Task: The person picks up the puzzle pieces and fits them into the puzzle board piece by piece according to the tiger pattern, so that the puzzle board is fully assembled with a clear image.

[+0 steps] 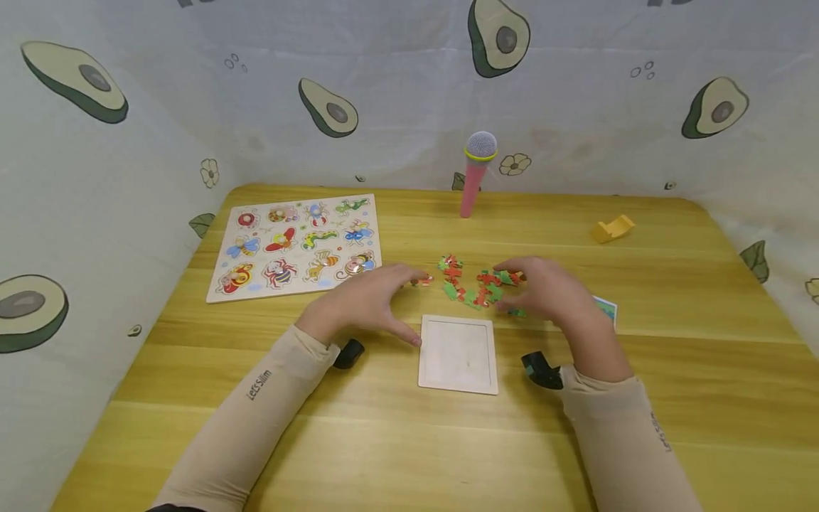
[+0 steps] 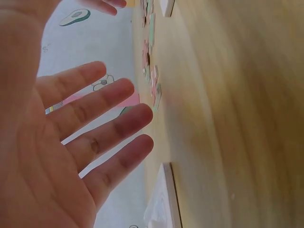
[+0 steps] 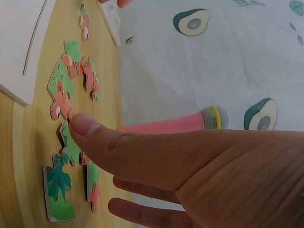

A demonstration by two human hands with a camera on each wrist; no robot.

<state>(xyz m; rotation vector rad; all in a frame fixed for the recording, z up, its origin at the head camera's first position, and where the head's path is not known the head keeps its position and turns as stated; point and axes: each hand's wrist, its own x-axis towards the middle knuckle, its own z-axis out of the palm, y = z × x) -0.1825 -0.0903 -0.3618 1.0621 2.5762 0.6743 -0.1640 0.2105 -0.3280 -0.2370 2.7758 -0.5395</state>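
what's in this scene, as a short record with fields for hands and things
centre: blank pale square wooden board
beyond it: loose flat red-and-green jigsaw pieces
hands: left hand with fingers extended, holding nothing; right hand at the pieces, contact unclear
left: rectangular wooden board with colourful bug pictures
back: upright pink microphone with grey mesh head
back right: small curved yellow-orange object
right: partly hidden white-edged blue-green card
surface: yellowish wood-grain table
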